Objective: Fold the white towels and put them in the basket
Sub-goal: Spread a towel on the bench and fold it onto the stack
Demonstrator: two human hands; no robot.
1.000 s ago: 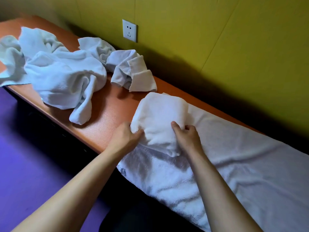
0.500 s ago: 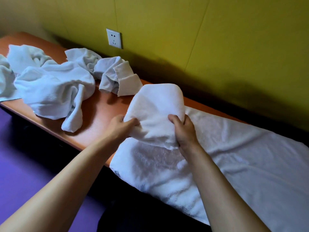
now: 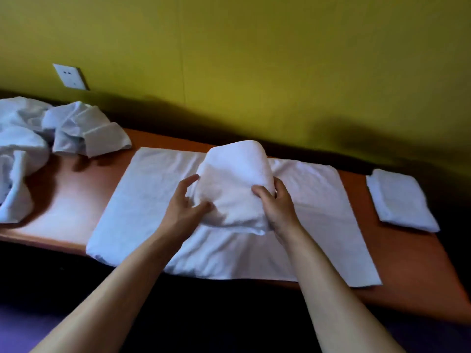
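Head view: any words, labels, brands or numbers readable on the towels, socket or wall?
None readable.
Wall socket: only its slots show, no lettering.
Folded towel held by left hand and right hand: plain white, no tag visible.
Crumpled towels: no print.

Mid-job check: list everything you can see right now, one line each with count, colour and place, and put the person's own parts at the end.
folded towel bundle: one, white, held up over the middle of the flat towel.
flat towel: one, white, spread across the middle of the table, its near edge over the table's front edge.
folded towel: one, white, lying at the right end of the table.
crumpled towels: a heap, white, left end of the table; count unclear.
table: one, orange-brown, along the wall.
wall: yellow-green, behind the table.
socket plate: one, white, on the wall at upper left.
basket: none in view.
left hand: one, thumb under the bundle's left side, fingers spread.
right hand: one, gripping the bundle's right side.
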